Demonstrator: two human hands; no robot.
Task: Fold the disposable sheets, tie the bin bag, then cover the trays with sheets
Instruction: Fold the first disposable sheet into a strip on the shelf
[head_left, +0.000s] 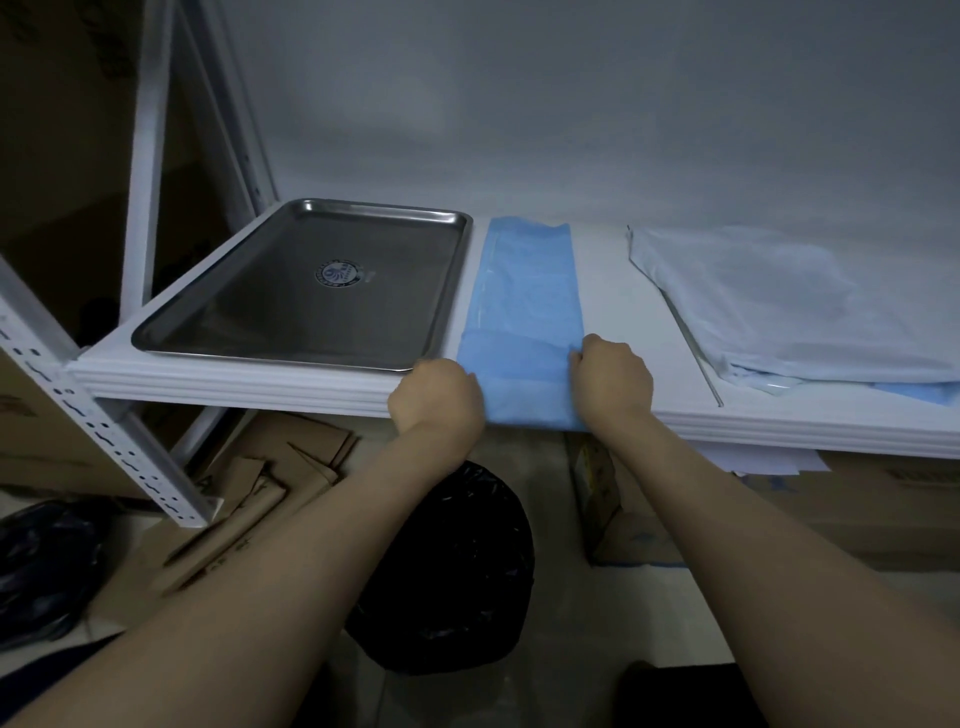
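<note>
I'm looking down on a white shelf (623, 364) set against a grey wall, with its perforated white upright (93, 421) at my left.

On the shelf's left part lies a steel tray (291, 291), flat and uncovered, with a round logo in the middle of its base.

At the far right of the shelf is a crumpled pale sheet (769, 306). It rests on something blue that peeks out at its near edge. I can't tell what that is.

Between the tray and the pale sheet is the blue sheet (527, 280), folded into a long narrow strip that runs from the wall side to the front edge. It lies just beside the tray, well apart from the pale sheet. Its near end shows as a darker double layer and laps slightly over the shelf's front lip.

On the floor below, a black bin bag (447, 566) stands between my forearms. Whether its top is tied I can't tell. Flattened cardboard (249, 499) is to its left, and another dark bag (41, 566) is at the far left. A brown box (883, 509) sits under the shelf at the right.

The left hand (439, 392) has its fingers curled and grips the strip's near-left edge at the lip. The right hand (613, 379) pinches the near-right edge with the thumb on top. Both hands are grasping the blue sheet.
</note>
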